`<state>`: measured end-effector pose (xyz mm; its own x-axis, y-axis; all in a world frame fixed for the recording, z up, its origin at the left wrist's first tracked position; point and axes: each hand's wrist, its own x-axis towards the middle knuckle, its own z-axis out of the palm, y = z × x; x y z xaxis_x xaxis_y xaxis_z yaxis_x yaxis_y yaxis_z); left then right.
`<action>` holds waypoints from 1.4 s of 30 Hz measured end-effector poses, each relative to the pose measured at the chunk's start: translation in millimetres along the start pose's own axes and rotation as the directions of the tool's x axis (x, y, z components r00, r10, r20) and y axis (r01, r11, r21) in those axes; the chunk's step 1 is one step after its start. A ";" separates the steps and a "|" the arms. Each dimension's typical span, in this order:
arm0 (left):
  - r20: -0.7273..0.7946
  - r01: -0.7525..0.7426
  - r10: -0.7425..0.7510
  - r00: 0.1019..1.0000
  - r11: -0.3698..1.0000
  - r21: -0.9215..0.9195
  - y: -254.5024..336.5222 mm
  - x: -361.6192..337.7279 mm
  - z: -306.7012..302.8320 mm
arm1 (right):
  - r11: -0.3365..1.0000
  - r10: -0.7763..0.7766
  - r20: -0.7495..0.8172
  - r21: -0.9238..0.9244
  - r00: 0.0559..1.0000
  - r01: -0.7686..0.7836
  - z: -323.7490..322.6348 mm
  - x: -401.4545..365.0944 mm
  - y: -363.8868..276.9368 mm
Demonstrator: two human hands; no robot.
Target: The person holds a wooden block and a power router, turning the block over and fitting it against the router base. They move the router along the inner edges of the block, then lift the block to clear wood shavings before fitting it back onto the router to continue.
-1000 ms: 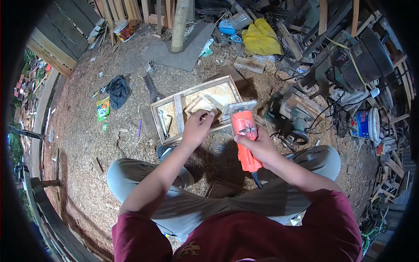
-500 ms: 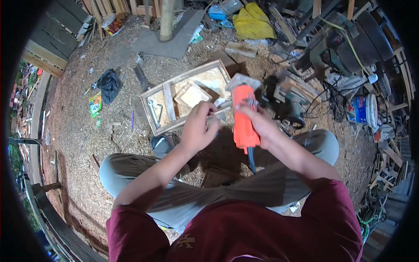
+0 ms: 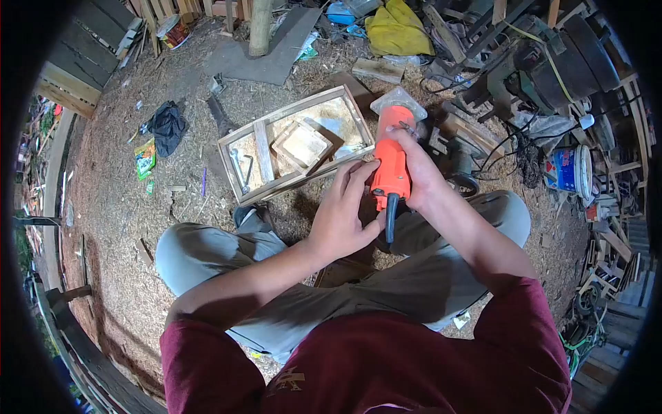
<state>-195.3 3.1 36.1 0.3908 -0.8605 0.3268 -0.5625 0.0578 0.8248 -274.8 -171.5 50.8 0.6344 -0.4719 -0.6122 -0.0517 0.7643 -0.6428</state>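
An orange power tool (image 3: 392,165) with a clear square base at its far end and a black cord at its near end is in my right hand (image 3: 420,169), whose fingers wrap round its body. Beside the tool's near left edge is my left hand (image 3: 345,214), fingers apart, fingertips at or touching the housing. Just beyond lies a shallow wooden tray (image 3: 231,130) with a crosspiece, holding a small square wooden frame (image 3: 302,145) and, in its left compartment, a wrench (image 3: 238,169) and a hex key (image 3: 248,170).
Sawdust covers the ground. A black plastic bag (image 3: 167,129) and a green packet (image 3: 145,159) lie left. A post (image 3: 261,27), a yellow cloth (image 3: 398,29) and a wood block (image 3: 378,70) are ahead. Machinery (image 3: 558,69) and a white-blue bucket (image 3: 569,171) stand right.
My left hand has moved right and nearer to me, up to the tool's near end. The orange tool has tilted, with its base farther away and its cord end turned toward me.
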 end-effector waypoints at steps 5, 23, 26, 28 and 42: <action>-0.059 -0.072 0.077 0.995 0.994 0.082 0.3 12.0 -6.3 | 0.999 0.030 0.049 0.033 0.998 -0.032 -0.5 5.3 -3.7; -0.045 -0.113 0.130 0.991 0.955 0.274 7.6 23.5 -18.6 | 0.996 0.050 0.039 0.068 0.998 -0.052 5.2 -6.9 -16.3; -0.050 -0.037 0.049 0.998 0.976 0.213 6.3 18.8 -10.9 | 0.993 0.067 0.043 0.096 0.997 -0.070 0.5 -0.3 -10.1; -0.044 -0.027 0.037 0.998 0.978 0.206 4.2 15.8 -8.5 | 0.991 0.075 0.044 0.105 0.996 -0.079 1.2 -0.7 -6.9; 0.033 -0.033 0.021 0.999 0.916 0.400 -3.4 6.5 -1.2 | 0.982 0.084 -0.009 0.172 0.996 -0.081 -7.5 2.5 9.8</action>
<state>-190.1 -2.1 36.0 0.3544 -0.8753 0.3289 -0.8194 -0.1213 0.5602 -279.5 -168.5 39.6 0.6206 -0.4100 -0.6684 0.0304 0.8644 -0.5019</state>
